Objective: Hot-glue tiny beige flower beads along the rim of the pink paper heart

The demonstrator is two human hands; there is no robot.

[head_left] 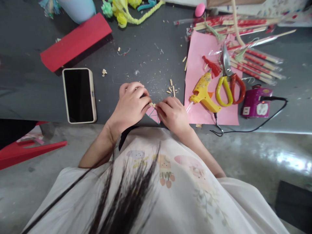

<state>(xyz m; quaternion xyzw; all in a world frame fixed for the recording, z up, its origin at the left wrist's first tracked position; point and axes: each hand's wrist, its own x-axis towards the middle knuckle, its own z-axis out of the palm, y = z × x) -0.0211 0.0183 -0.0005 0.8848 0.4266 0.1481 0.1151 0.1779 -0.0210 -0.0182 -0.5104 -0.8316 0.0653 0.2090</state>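
1. Pink piece (154,113), marked with lines, is held at the near table edge (clock centre; 12 faces away from the wearer). Small wooden bits (152,105) are seen at its far edge.
2. It is pinched from 10 o'clock by the left hand (133,100), from 2 by the right hand (174,113); hands near, not touching. Two-sided steadying is presumed; exact finger contact is hidden.
3. Loose wood pieces (170,90) lie at 1, presumably for easy reach.
4. Glue gun (202,92), 2 o'clock, is laid on pink sheet (198,48), perhaps as table protection; a clear glue stick (189,106) is seated in its rear.
5. Farther at 2, red-patterned sticks (262,61) are contained in clear wrappers.
6. Blue cup (79,8), 11 o'clock: contents not visible.
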